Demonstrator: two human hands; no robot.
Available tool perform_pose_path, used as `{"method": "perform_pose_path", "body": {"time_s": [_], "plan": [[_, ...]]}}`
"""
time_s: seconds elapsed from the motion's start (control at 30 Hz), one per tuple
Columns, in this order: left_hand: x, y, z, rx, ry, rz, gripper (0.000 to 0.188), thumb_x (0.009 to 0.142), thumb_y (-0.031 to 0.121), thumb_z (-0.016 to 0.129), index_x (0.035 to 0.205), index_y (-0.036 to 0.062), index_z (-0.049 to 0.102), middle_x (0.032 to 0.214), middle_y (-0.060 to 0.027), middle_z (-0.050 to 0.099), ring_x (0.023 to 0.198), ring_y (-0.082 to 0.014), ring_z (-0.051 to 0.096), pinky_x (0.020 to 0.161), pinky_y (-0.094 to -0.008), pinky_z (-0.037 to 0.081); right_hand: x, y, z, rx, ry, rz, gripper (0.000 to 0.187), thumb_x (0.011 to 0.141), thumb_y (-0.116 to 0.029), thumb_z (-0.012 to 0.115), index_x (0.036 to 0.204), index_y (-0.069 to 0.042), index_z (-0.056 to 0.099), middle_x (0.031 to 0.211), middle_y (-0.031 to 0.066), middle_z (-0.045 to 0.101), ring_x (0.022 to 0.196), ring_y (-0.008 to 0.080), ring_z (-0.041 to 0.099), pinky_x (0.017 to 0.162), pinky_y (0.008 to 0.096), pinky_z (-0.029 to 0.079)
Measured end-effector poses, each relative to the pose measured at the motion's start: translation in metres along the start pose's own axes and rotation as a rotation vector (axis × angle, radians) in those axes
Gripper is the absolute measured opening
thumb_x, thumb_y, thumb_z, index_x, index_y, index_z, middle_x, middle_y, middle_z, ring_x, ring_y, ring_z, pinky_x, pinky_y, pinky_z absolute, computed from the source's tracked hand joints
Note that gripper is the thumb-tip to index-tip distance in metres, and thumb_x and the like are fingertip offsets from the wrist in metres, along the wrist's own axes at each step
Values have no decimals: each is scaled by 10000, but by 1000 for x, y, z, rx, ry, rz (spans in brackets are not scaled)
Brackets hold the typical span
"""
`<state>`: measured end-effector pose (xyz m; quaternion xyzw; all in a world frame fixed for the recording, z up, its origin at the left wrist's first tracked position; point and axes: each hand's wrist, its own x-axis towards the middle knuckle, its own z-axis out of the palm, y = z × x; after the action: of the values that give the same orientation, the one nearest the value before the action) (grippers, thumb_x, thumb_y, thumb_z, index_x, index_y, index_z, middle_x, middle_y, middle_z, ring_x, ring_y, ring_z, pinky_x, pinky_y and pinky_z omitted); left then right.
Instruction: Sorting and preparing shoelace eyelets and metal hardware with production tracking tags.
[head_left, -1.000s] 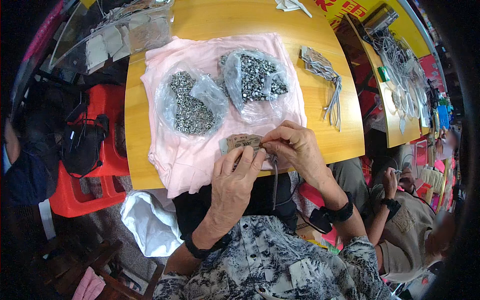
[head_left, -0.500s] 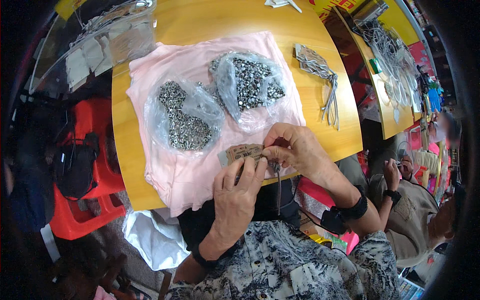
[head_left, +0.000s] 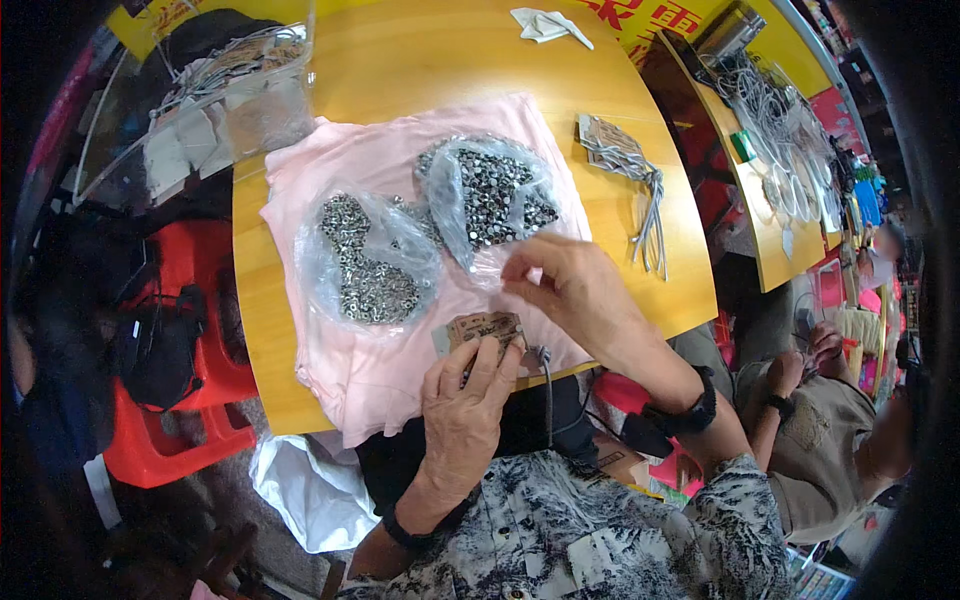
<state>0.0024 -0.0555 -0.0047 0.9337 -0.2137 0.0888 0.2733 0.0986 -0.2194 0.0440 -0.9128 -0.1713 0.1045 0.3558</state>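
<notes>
My left hand (head_left: 465,405) presses a brown printed cardboard tag (head_left: 485,325) down on the pink cloth (head_left: 390,400), its fingers bent over the tag's near side. A grey cord (head_left: 547,385) hangs from beside the tag over the table edge. My right hand (head_left: 575,290) is raised off the tag, beside the near edge of a clear plastic bag of round shiny metal caps (head_left: 490,190). Its thumb and forefinger curve together; whatever may be between them is too small to make out. To the left lies another clear bag of small metal rings (head_left: 370,270).
A bundle of tags with grey cords (head_left: 620,155) lies on the yellow table (head_left: 400,60) at right. A clear bin (head_left: 265,110) stands at far left. A side table (head_left: 770,235) holds coiled cords. A red chair (head_left: 170,440) and another person's hands (head_left: 790,370) flank me.
My right hand has left the tag and moved up and slightly left toward the bag of caps. My left hand stays on the tag. The view has tilted slightly.
</notes>
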Motion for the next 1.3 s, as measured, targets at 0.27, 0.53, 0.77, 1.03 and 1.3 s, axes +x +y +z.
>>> {"method": "perform_pose_path", "body": {"time_s": [0.27,0.53,0.77,1.03,1.3], "plan": [[0,2,-2,17,13,-8,419,774,93,571,1189,112,620,1160,-43,554,1075,-218,512,919,-352,380,19,16,8,-268,305,-37,137,798,-127,653,920,-74,620,890,93,600,784,317,610,659,400,479],[0,0,1,11,23,4,413,780,84,566,1190,97,614,1168,-72,553,1069,-242,520,903,-372,398,26,11,17,-232,309,-120,58,792,-81,602,849,-73,592,859,105,578,773,337,602,650,428,485],[0,1,0,5,26,13,406,782,78,564,1186,77,603,1173,-82,544,1070,-248,518,895,-377,403,28,12,20,-264,318,-113,35,804,-78,578,837,-71,586,827,106,584,764,328,608,646,425,482],[0,2,1,-26,35,-4,441,764,-5,560,1189,100,617,1154,-84,544,1053,-263,521,869,-389,406,27,13,13,-267,313,-153,69,808,-74,567,875,-84,583,831,116,581,776,346,599,647,441,472],[1,3,-1,-20,26,-7,460,762,-15,552,1199,113,617,1157,-86,545,1059,-265,523,874,-390,406,30,16,15,-236,333,-187,45,834,-77,545,866,-74,576,828,114,583,781,356,598,647,446,471]]}}
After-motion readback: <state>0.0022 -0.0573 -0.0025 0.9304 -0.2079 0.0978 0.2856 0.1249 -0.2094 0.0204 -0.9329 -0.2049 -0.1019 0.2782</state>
